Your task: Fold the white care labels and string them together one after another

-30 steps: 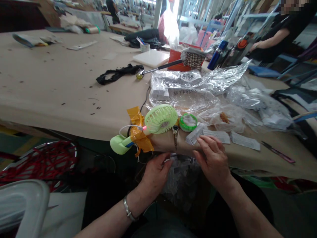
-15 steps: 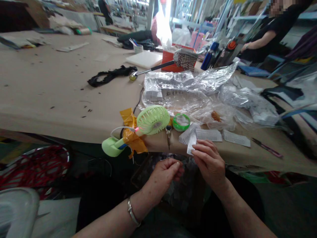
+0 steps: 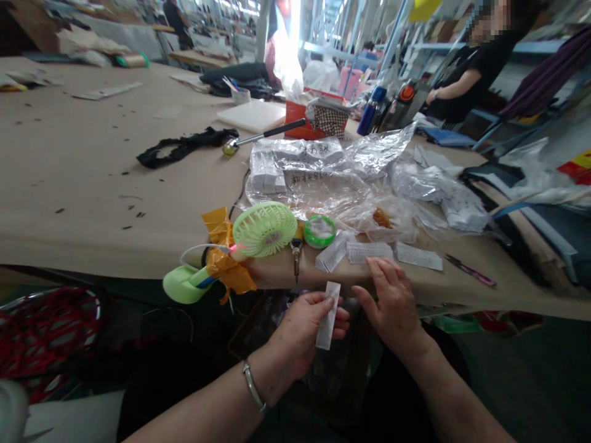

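a seated worker's left hand pinches a white paper strip between thumb and fingers, holding it nearly upright just below the near edge of a tan table. the right hand, at three o'clock of the strip and just apart from it, lies palm down with its fingers loosely spread and nothing in its grasp, the fingertips at the table's edge. at twelve o'clock of that hand, a few more printed paper labels lie flat on the table. at ten o'clock of the left hand, a light green handheld fan lies bound with yellow tape, its handle overhanging the edge. a green-rimmed round holder sits at the fan's three o'clock, and a small key-like tool hangs at the edge between them. crumpled clear plastic bags holding bundled labels spread at twelve o'clock of the holder. a strip of black fabric lies at eleven o'clock of the fan, well apart. a co-worker in black sits at the table's far right end.
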The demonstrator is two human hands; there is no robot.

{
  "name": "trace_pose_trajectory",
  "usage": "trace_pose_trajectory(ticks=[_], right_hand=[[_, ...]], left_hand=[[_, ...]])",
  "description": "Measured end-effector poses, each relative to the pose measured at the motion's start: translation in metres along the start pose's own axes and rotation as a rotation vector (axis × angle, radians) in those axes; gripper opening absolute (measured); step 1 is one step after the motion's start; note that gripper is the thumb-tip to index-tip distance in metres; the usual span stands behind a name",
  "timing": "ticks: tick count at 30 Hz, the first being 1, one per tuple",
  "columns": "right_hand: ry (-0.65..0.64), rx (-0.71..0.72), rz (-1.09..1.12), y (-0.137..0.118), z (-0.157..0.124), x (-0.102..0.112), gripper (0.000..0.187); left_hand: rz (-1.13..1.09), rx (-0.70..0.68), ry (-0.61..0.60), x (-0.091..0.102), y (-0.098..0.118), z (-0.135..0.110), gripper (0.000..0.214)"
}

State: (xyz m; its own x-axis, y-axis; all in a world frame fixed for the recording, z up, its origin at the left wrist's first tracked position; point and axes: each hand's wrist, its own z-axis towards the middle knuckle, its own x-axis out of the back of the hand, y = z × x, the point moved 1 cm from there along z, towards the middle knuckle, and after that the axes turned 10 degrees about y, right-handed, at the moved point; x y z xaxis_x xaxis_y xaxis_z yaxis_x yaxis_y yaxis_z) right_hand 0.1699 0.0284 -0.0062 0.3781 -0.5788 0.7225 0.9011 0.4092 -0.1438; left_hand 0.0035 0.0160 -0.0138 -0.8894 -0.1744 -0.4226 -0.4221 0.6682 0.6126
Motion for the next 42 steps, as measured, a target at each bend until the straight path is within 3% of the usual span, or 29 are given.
trace_pose_trajectory(ticks=[2,5,11,15,19,23,32,38,42], right_hand=[[-0.072,-0.015,-0.138,0.008,0.003,-0.003,0.047],[-0.094,0.006,-0.152,0.013,0.001,-0.006,0.033],[0.116,0.005,0.097,0.023,-0.004,-0.005,0.013],[0.173,0.002,0.353,0.011,-0.01,0.001,0.015],[0.061,0.163,0.549,-0.019,-0.022,0.005,0.018],[0.011,0.226,0.561,-0.034,-0.031,0.003,0.016],[-0.009,0.214,0.596,-0.032,-0.031,0.004,0.014],[-0.084,0.148,0.644,-0.033,-0.04,0.008,0.016],[-0.029,0.139,0.531,-0.012,-0.031,0.017,0.029]], left_hand=[[0.036,-0.011,0.008,0.001,-0.002,0.0,0.01],[0.065,-0.002,0.033,0.002,-0.005,0.0,0.01],[0.067,0.028,0.045,0.0,-0.001,0.001,0.011],[0.041,0.088,-0.011,-0.004,0.003,-0.001,0.015],[-0.089,0.056,-0.115,-0.006,0.003,-0.003,0.012],[-0.182,0.026,-0.118,-0.004,-0.002,-0.003,0.014],[-0.114,-0.007,-0.156,-0.002,-0.004,-0.005,0.015],[-0.086,0.049,-0.133,-0.003,-0.009,-0.006,0.016],[-0.028,0.082,-0.067,-0.004,-0.009,-0.006,0.01]])
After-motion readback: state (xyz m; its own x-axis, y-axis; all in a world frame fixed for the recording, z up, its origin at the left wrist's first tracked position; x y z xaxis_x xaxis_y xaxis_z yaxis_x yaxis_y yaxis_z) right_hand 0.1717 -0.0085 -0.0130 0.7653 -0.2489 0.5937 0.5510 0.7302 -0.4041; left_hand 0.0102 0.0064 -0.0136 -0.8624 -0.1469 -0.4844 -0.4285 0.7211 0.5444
